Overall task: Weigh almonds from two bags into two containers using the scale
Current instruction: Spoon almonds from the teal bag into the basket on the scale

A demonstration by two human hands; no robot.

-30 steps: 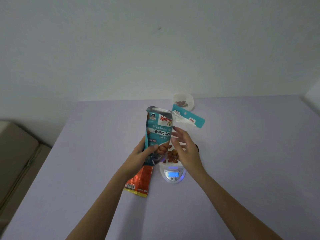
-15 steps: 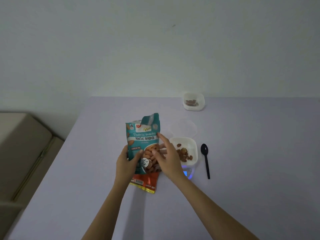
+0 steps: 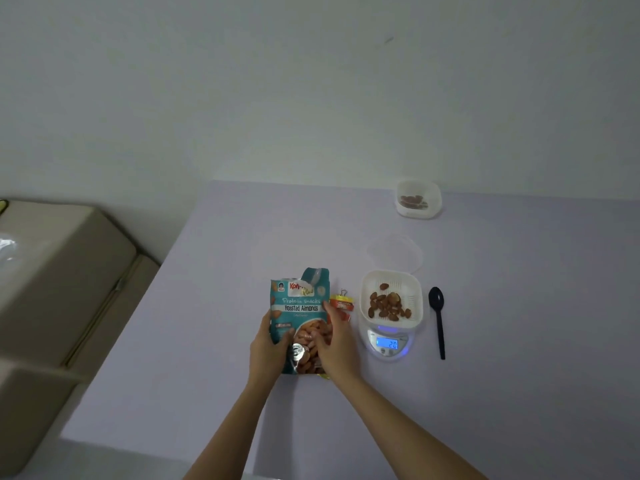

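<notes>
Left of the scale (image 3: 387, 342), the teal almond bag (image 3: 300, 313) is held upright, long axis pointing away from the person, gripped at its lower edges by the left hand (image 3: 268, 348) and right hand (image 3: 335, 344). An orange bag (image 3: 341, 304) lies behind it. On the scale sits the container (image 3: 391, 299) of almonds; right of the scale lies a black spoon (image 3: 437, 317), clear of the hands.

Dim room, plain pale wall (image 3: 311, 81); beige sofa (image 3: 52, 289) at left — lilac table (image 3: 519, 393)
</notes>
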